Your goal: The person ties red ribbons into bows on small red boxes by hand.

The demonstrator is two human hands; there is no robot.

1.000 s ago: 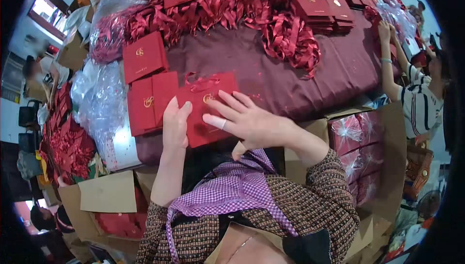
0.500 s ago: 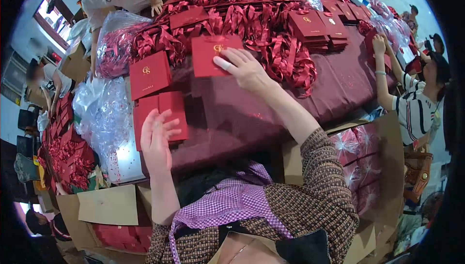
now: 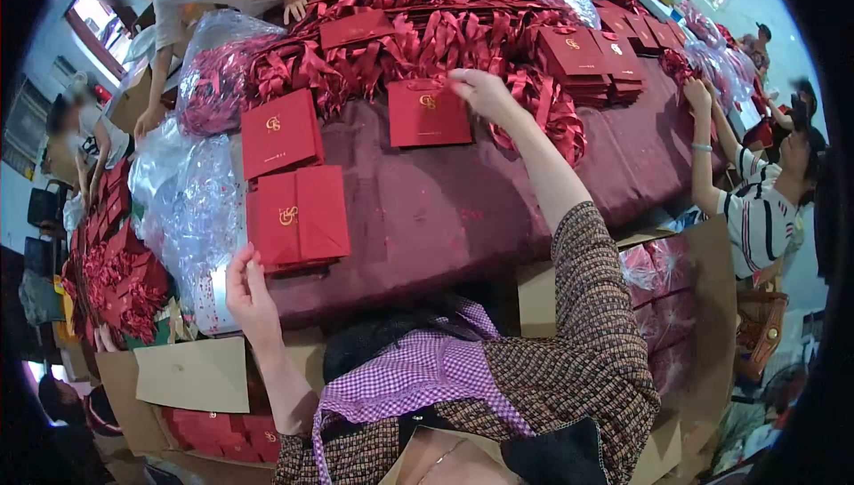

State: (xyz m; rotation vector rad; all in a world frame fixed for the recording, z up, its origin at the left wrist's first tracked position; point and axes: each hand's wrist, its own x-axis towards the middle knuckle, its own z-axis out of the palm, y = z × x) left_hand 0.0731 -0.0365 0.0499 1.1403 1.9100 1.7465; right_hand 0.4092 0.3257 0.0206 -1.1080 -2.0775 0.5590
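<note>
A red paper gift bag (image 3: 430, 120) with a gold logo is at the middle of the table. My right hand (image 3: 485, 98) is at its top right corner, fingers curled in and closed on that edge. Lower left stands a stack of flat red gift bags (image 3: 311, 218), its top one showing a sideways gold logo. Beside that stack's lower left corner is my left hand (image 3: 255, 298), fingers apart and holding nothing. Another stack of red bags (image 3: 281, 136) sits just behind it.
Red ribbon handles (image 3: 445, 40) heap along the back, with more bag stacks (image 3: 574, 63) at right. Clear plastic wrap (image 3: 187, 200) lies left. Open cartons (image 3: 191, 374) flank me, one holding wrapped red packs (image 3: 663, 307). Co-workers stand around, one in a striped shirt (image 3: 756, 218).
My right hand has gone from lying over the bag to its top right corner, and the bag sits farther right. My left hand has moved down and left off the lower stack.
</note>
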